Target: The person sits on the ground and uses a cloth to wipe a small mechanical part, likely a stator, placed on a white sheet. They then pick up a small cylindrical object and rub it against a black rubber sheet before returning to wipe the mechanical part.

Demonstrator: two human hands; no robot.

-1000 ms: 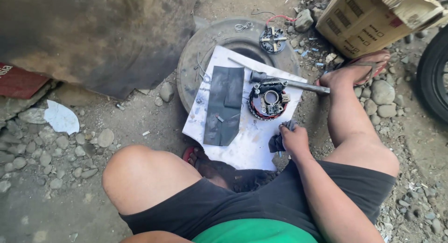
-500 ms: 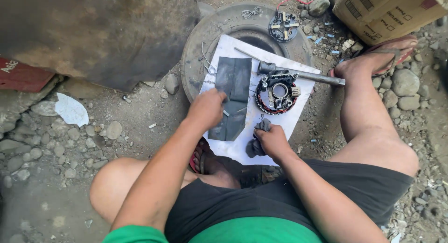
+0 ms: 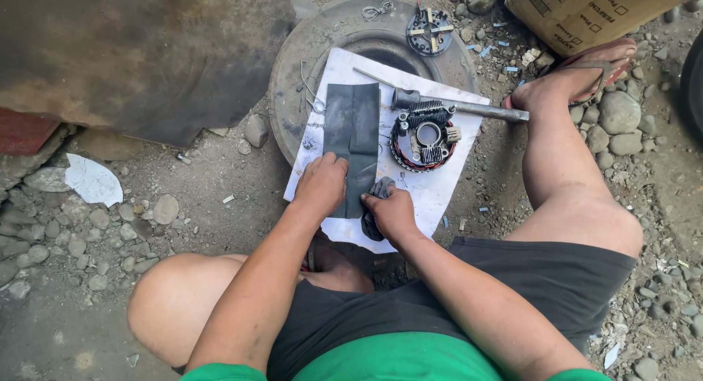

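A dark grey strip of sheet material lies on a white board set over an old tyre. My left hand presses flat on the strip's near end. My right hand is closed on a dark grey rag right beside the strip. A round black part with copper windings sits on the board to the right, apart from both hands. A metal hammer lies just beyond it.
A round black plate with metal arms rests on the tyre's far rim. A cardboard box stands at the top right beside my sandalled foot. Stones and gravel surround the tyre; a rusty metal panel is at left.
My left hand came into view and settled on the dark strip's near end. My right hand with the rag moved up beside the strip.
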